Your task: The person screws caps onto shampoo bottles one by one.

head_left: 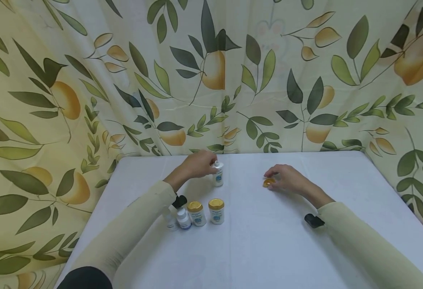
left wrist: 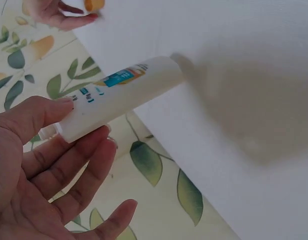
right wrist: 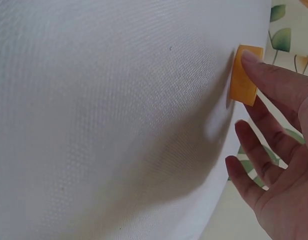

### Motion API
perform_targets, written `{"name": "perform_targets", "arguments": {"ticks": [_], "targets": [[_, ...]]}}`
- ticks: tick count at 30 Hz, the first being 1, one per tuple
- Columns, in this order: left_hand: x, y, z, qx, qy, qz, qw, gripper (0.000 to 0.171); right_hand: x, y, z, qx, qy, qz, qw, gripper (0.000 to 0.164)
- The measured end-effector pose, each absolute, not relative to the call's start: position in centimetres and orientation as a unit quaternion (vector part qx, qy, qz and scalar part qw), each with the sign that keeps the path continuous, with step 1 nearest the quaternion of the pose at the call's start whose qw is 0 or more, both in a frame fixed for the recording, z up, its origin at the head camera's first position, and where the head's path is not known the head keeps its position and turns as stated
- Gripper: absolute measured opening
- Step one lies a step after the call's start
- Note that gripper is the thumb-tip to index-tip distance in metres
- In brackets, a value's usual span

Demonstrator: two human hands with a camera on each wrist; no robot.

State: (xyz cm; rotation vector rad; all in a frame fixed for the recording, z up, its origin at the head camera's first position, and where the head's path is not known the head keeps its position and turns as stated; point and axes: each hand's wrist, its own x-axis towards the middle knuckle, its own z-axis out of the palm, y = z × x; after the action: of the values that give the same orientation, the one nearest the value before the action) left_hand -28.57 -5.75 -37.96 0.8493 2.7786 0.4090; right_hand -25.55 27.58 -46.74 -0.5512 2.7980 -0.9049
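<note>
My left hand (head_left: 199, 164) pinches a white plastic bottle (head_left: 218, 176) near its top, between thumb and fingers. The bottle has a narrow bare neck and a printed blue and orange label, and it stands upright at the back of the table. In the left wrist view the thumb lies along the bottle (left wrist: 129, 95), while the little finger is held away from it. Farther right, my right hand (head_left: 290, 179) pinches a short orange cap (head_left: 268, 182) at the tabletop. The right wrist view has the thumb on the cap's side (right wrist: 244, 75), the other fingers spread below.
In front of the left hand stand two white jars with gold lids, one (head_left: 216, 211) apart from the other (head_left: 197, 214). A small white bottle (head_left: 184, 219) and a clear one (head_left: 171, 221) stand beside them. A patterned curtain (head_left: 254, 80) hangs behind the white table (head_left: 269, 249).
</note>
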Motion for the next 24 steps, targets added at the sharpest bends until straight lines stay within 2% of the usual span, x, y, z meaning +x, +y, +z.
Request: {"name": "perform_targets", "arguments": {"ticks": [7,24], "targets": [[-28.6,-6.8,-36.9,0.289,0.934,0.195,0.077,0.014,-25.5,27.6,-46.6,-0.186,0.938,-0.282,0.076,0.029],[-27.4,-9.0,-35.9,0.253,0.908,0.333,0.031,0.018,-25.4,27.2,-46.4,-0.190,0.938,-0.280,0.079,0.026]]}}
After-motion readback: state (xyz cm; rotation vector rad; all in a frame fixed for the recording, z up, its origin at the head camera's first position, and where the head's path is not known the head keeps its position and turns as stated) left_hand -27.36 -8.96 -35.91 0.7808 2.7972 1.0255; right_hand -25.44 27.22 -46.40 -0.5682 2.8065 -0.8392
